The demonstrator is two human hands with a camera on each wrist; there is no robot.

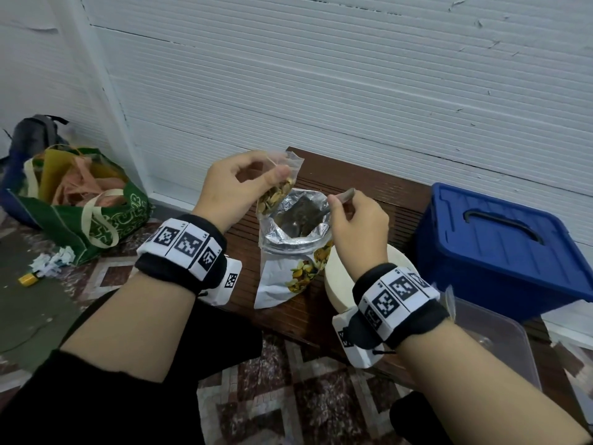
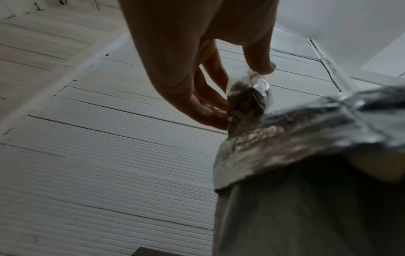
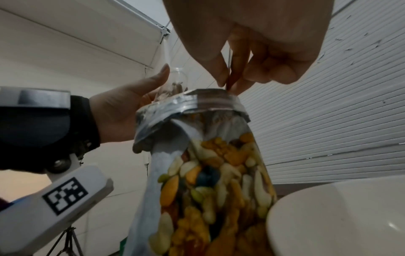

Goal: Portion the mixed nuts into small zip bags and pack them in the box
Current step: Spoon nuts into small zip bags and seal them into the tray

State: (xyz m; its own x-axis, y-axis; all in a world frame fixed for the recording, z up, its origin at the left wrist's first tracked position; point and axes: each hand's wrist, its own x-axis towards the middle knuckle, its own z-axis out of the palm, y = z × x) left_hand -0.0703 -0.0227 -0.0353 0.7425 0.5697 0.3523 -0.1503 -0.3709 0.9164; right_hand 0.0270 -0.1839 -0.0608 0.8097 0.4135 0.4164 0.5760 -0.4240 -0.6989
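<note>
From the head view, the left hand (image 1: 239, 191) pinches the top of a small zip bag (image 1: 277, 184) between thumb and fingers, holding it in the air just over the mouth of the big foil nut pouch (image 1: 290, 248). The small bag is partly filled with nuts. The pouch stands open on the brown wooden surface (image 1: 369, 191). The right hand (image 1: 357, 224) grips a spoon handle (image 1: 345, 196) with curled fingers, the spoon reaching down into the pouch (its bowl is hidden inside). A white bowl (image 1: 337, 284) sits just right of the pouch, a clear plastic box (image 1: 500, 342) lies under the right forearm, and a blue lidded bin (image 1: 500, 245) stands beyond it. A green tote bag (image 1: 93, 213) rests on the floor at the left.

The left wrist view shows the thumb and fingers (image 2: 210, 110) closed on the zip bag (image 2: 247, 102), which touches the pouch's rolled foil rim (image 2: 295, 136).

In the right wrist view, the fingers (image 3: 221, 72) pinch the thin handle above the pouch rim (image 3: 197, 102); printed nuts cover the pouch front (image 3: 219, 181), with the white bowl (image 3: 339, 216) beside it.
</note>
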